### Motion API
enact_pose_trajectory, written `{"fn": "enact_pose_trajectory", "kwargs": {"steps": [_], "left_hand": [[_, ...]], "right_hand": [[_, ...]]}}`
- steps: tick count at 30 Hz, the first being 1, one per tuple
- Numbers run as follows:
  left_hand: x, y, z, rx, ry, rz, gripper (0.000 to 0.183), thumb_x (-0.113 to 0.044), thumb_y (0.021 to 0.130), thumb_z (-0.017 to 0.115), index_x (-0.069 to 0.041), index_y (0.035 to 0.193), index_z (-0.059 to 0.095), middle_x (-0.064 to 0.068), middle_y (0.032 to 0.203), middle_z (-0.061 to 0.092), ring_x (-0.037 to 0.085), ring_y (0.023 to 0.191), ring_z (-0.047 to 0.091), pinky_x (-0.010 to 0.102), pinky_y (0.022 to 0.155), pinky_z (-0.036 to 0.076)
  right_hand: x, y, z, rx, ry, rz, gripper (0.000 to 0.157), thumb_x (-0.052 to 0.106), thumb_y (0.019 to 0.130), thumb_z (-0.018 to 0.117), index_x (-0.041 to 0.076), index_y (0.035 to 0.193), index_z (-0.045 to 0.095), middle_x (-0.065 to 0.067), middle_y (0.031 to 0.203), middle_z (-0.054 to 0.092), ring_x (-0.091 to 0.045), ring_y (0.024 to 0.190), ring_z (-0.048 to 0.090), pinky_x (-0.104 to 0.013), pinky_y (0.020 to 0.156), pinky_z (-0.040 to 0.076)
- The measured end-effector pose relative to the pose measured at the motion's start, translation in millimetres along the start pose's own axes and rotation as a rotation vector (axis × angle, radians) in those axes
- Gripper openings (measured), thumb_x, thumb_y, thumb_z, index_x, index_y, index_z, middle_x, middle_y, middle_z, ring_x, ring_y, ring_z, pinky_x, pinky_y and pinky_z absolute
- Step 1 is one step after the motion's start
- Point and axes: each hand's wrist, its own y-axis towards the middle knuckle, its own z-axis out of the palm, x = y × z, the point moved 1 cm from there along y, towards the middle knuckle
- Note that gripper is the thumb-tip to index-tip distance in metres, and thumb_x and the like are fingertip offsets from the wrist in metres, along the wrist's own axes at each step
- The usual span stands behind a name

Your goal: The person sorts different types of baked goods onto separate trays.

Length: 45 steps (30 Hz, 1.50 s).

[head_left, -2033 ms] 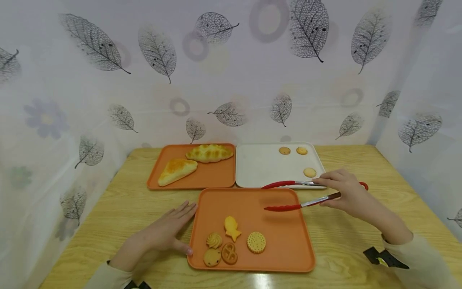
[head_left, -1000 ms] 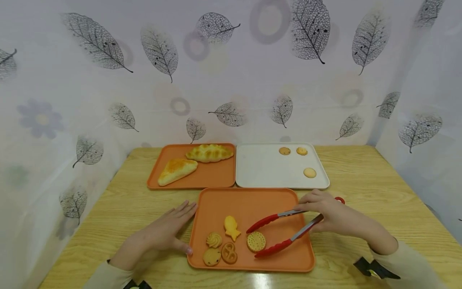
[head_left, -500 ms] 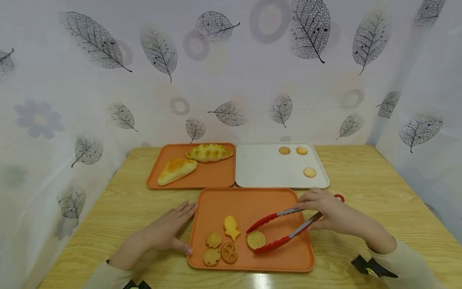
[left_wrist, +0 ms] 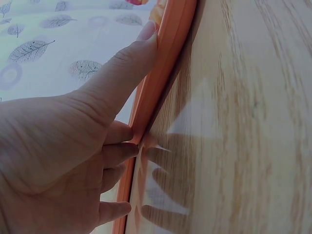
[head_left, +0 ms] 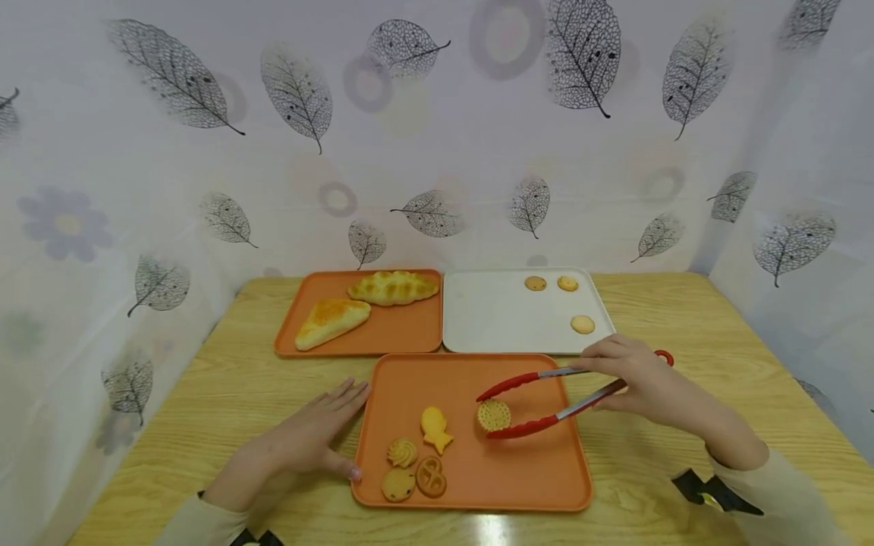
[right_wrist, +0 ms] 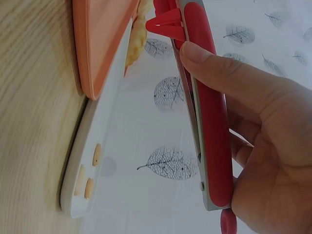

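Note:
My right hand (head_left: 649,383) grips red-tipped metal tongs (head_left: 522,428), its thumb along the red handle in the right wrist view. Between the tong tips is a round dotted cracker (head_left: 494,415), apparently raised off the front orange tray (head_left: 505,485). Spread flat, my left hand (head_left: 300,444) touches that tray's left edge with its fingertips and thumb. On the tray's left half lie a fish-shaped cracker (head_left: 435,428), a swirl cookie (head_left: 402,453), a pretzel (head_left: 431,477) and a round cookie with dark dots (head_left: 398,484).
Behind, a second orange tray (head_left: 410,337) carries a triangular bread (head_left: 332,322) and a braided bread (head_left: 394,288). Beside it a white tray (head_left: 485,318) has a pale round cookie (head_left: 583,324) and two small cookies at the back right. A leaf-patterned cloth (head_left: 437,152) surrounds the wooden table.
The tongs came down over the round cracker, squeezed it, and have carried it back and slightly right from its earlier spot. My left hand has stayed at the tray's edge.

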Motion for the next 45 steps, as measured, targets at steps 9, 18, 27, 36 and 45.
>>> {"fn": "enact_pose_trajectory", "kwargs": {"steps": [9, 18, 27, 36, 45], "left_hand": [[1.4, 0.1, -0.3, 0.003, 0.004, 0.003, 0.121, -0.07, 0.07, 0.068, -0.004, 0.156, 0.016, 0.018, 0.163, 0.016, 0.041, 0.151, 0.008, 0.067, 0.114, 0.019], [2.9, 1.0, 0.6, 0.002, 0.005, 0.01, 0.121, -0.07, 0.069, 0.069, -0.003, 0.156, 0.017, 0.018, 0.163, 0.016, 0.041, 0.151, 0.009, 0.067, 0.114, 0.019], [4.3, 1.0, -0.8, -0.001, 0.009, 0.016, 0.121, -0.07, 0.069, 0.068, -0.003, 0.156, 0.017, 0.019, 0.163, 0.016, 0.041, 0.151, 0.009, 0.068, 0.114, 0.019], [1.9, -0.2, -3.8, 0.004, -0.007, 0.012, 0.121, -0.067, 0.07, 0.07, -0.002, 0.156, 0.017, 0.02, 0.162, 0.016, 0.042, 0.15, 0.008, 0.068, 0.115, 0.018], [-1.3, -0.8, -7.5, -0.002, 0.004, 0.031, 0.12, -0.066, 0.07, 0.07, 0.0, 0.155, 0.017, 0.022, 0.161, 0.017, 0.045, 0.149, 0.011, 0.069, 0.113, 0.02]], "right_hand": [[-19.8, -8.8, -13.4, -0.076, -0.042, 0.094, 0.054, 0.054, 0.08, 0.065, 0.01, 0.111, 0.072, -0.001, 0.104, 0.068, -0.019, 0.095, 0.055, -0.028, 0.081, 0.04], [-37.9, -21.7, -15.8, -0.124, -0.128, 0.255, 0.058, 0.022, 0.056, 0.089, 0.005, 0.11, 0.072, -0.01, 0.102, 0.068, -0.026, 0.091, 0.056, -0.036, 0.075, 0.039], [-43.6, -23.7, -12.6, -0.138, -0.306, 0.435, 0.058, 0.01, 0.053, 0.091, -0.002, 0.106, 0.072, -0.019, 0.099, 0.066, -0.041, 0.092, 0.055, -0.055, 0.063, 0.042], [-48.3, -27.6, -5.5, -0.072, -0.302, 0.593, 0.055, 0.011, 0.062, 0.088, -0.003, 0.111, 0.069, -0.021, 0.103, 0.062, -0.042, 0.094, 0.049, -0.057, 0.063, 0.039], [-50.0, -26.5, 1.4, 0.012, -0.291, 0.678, 0.053, 0.015, 0.067, 0.087, -0.002, 0.113, 0.068, -0.022, 0.107, 0.062, -0.044, 0.097, 0.05, -0.058, 0.065, 0.041]]}}
